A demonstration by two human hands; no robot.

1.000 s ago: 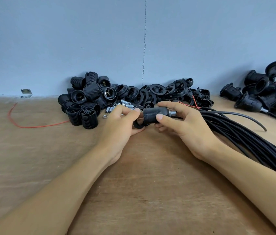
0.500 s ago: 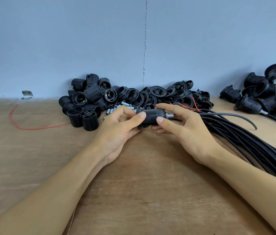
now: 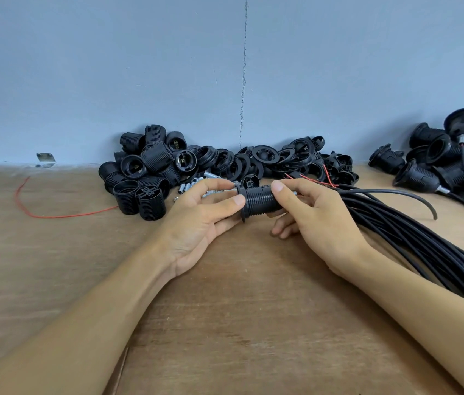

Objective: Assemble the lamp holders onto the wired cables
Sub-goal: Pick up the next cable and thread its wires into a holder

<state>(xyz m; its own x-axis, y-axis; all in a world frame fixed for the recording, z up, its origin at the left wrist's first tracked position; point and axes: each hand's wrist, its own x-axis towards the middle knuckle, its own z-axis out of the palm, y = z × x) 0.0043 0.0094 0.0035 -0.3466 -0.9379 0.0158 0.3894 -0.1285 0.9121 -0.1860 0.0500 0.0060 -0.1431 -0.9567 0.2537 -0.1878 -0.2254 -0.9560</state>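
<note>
My right hand (image 3: 315,215) hides the lamp holder's (image 3: 260,201) far end; the cable bundle (image 3: 413,243) and finished holders (image 3: 453,163) run off frame right.

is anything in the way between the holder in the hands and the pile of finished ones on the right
Yes: the bundle of black cables lies across the wooden table between the black threaded lamp holder and the finished wired holders.

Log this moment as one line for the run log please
stage: fitting ring | left hand: on ring end of lamp holder | right hand: gripping threaded body | cable bundle: on table, right
</note>
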